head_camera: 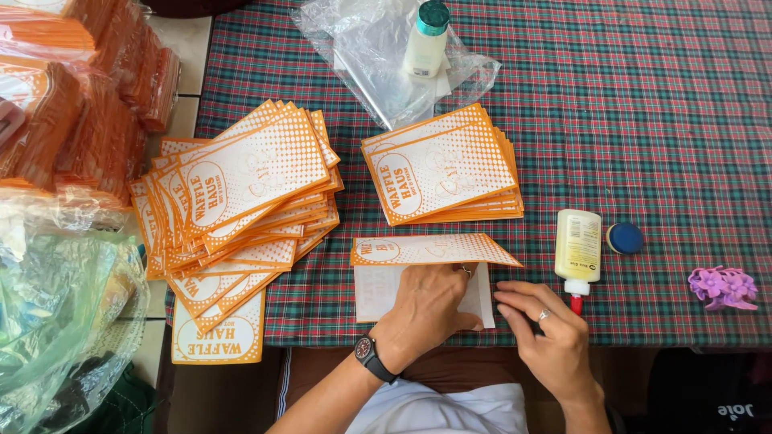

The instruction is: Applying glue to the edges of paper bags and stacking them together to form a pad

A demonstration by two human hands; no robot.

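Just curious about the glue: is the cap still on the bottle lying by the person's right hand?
No: the glue bottle lies with its red tip bare, and the blue cap sits apart.

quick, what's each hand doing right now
Left hand: open, pressing flat on the orange-and-white paper sleeve.
Right hand: open, holding nothing, fingertips at the sleeve's right edge.

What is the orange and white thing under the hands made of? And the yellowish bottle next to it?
The orange and white sheet under the left hand looks like thin matte paper or light card: it lies flat and holds a sharp fold. The yellowish bottle lying beside the right hand looks like smooth, slightly glossy plastic with a red tip, probably a squeezable glue bottle.
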